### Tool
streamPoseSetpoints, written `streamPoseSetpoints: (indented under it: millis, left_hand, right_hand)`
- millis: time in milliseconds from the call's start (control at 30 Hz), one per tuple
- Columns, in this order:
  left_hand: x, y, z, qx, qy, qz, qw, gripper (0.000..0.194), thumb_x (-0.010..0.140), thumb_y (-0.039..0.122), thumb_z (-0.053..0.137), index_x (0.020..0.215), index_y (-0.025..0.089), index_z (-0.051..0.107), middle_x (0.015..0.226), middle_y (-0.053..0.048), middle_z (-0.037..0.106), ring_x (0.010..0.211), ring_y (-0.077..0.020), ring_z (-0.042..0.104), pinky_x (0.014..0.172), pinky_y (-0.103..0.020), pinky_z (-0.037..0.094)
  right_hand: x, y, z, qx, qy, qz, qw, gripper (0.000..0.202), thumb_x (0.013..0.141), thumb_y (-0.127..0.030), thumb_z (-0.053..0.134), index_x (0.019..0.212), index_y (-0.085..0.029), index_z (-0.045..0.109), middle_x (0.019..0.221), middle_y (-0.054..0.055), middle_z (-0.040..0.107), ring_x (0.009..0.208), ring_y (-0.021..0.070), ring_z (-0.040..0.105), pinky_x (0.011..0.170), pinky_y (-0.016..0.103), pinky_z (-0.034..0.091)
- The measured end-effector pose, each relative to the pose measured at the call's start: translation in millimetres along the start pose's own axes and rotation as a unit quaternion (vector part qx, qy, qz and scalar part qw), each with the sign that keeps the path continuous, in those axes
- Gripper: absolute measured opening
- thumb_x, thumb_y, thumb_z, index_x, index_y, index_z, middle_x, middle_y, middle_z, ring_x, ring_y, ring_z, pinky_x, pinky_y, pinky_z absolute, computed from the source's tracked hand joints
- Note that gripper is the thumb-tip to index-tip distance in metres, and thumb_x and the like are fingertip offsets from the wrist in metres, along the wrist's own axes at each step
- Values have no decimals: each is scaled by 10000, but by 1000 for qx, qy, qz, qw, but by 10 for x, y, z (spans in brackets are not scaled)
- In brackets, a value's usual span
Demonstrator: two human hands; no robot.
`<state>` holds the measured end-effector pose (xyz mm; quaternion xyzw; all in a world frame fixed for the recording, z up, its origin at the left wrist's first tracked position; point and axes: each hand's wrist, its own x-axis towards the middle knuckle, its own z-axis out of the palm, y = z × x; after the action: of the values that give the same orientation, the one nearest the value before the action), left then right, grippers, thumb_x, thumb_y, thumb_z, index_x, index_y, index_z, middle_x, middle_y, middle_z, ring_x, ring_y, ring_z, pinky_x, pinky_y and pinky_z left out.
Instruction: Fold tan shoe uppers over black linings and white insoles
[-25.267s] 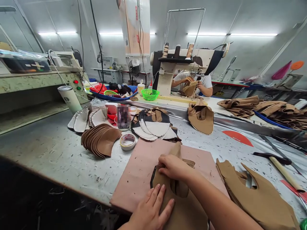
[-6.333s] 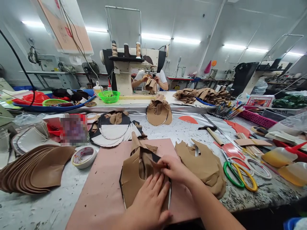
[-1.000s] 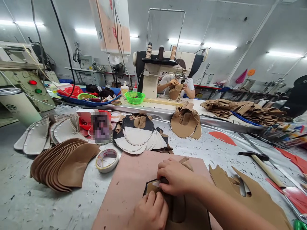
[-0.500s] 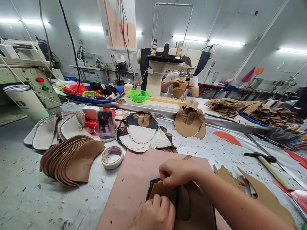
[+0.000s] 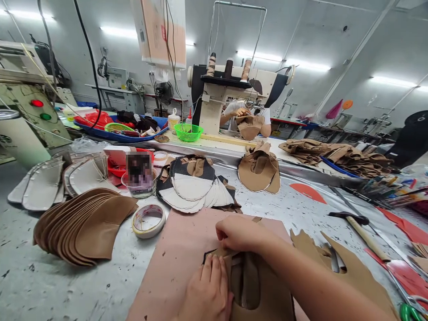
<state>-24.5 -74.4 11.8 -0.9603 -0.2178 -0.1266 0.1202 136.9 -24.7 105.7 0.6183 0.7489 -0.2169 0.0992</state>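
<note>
A brown shoe upper with a long rounded opening and a dark edge lies on the pink board. My left hand presses on its left side, fingers stretched out flat and close together. At the far edge of the upper my right hand is closed, its fingers curled down; they appear to pinch the edge, though the fingertips are partly hidden. My right forearm crosses above the piece.
To the left are fanned brown leather pieces and a tape roll. White-lined pieces and stitched uppers lie beyond the board. A hammer and leather scraps are at right. Behind a sewing machine, another person handles brown material.
My left hand has moved up and left, its curled fingers now flattened on the upper. My right hand stays closed at the far edge. The whole view has shifted slightly.
</note>
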Motion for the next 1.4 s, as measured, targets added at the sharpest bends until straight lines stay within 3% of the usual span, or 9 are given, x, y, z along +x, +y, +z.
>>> streamPoseSetpoints:
  millis: [267,433,600,767,867,1033,1267,1400]
  left_hand:
    - [58,-35,-82,-47,-43,-1,998,489,790,222,485,1247,50,511,1247,-214,543,995,-342,617,704,-371,555]
    - [60,-75,-77,-106,-51,-13,993,470,841,306,450,1251,84,513,1257,-177,552,1104,-324,554,862,-418,499]
    - [112,-113,-126,-140,-56,-13,988,490,855,371,439,1243,83,519,1272,-185,539,1120,-300,548,913,-403,474]
    - [177,-129,-172,-164,-107,-21,980,506,827,360,456,1238,71,521,1307,-190,504,1171,-328,498,946,-422,445]
    - [185,-133,-169,-192,-108,-31,975,511,811,342,471,1247,79,503,1357,-182,455,1207,-312,454,985,-420,400]
    - [225,-128,-195,-222,-102,-53,968,454,775,296,499,1206,155,516,1365,-96,464,1116,-263,476,978,-388,382]
    - [333,-79,-236,-197,-119,-59,971,394,760,257,485,1134,153,547,1287,-116,517,1056,-280,476,931,-419,397]
    - [353,-77,-242,-182,-130,-54,973,373,740,227,487,1095,141,565,1277,-130,523,1030,-287,485,898,-425,412]
  right_hand:
    - [25,50,-3,-11,-30,4,999,231,658,-135,598,844,-214,710,774,11,711,678,140,596,477,201,317]
    - [9,-32,-50,-94,-29,-1,995,265,661,-117,605,882,-199,724,812,55,723,743,199,624,521,240,350]
    - [7,7,-91,-146,-33,-13,989,288,664,-50,572,867,-172,735,850,94,724,784,240,641,591,271,395]
    - [34,147,-65,-102,-27,-17,994,239,691,-121,597,861,-221,731,834,32,729,786,203,639,607,255,385]
    - [54,192,-53,-79,-24,-15,996,234,672,-114,601,836,-224,726,821,19,726,785,189,634,597,250,369]
    - [81,207,-72,-89,-15,-20,996,245,657,-120,610,854,-227,711,852,16,722,794,194,632,574,247,365]
    - [98,48,-142,-154,-53,-11,987,224,697,-93,591,877,-170,701,922,100,709,864,248,637,680,308,433]
    - [133,24,-182,-162,-31,16,986,259,710,-89,607,961,-115,666,955,156,691,921,284,622,760,372,434]
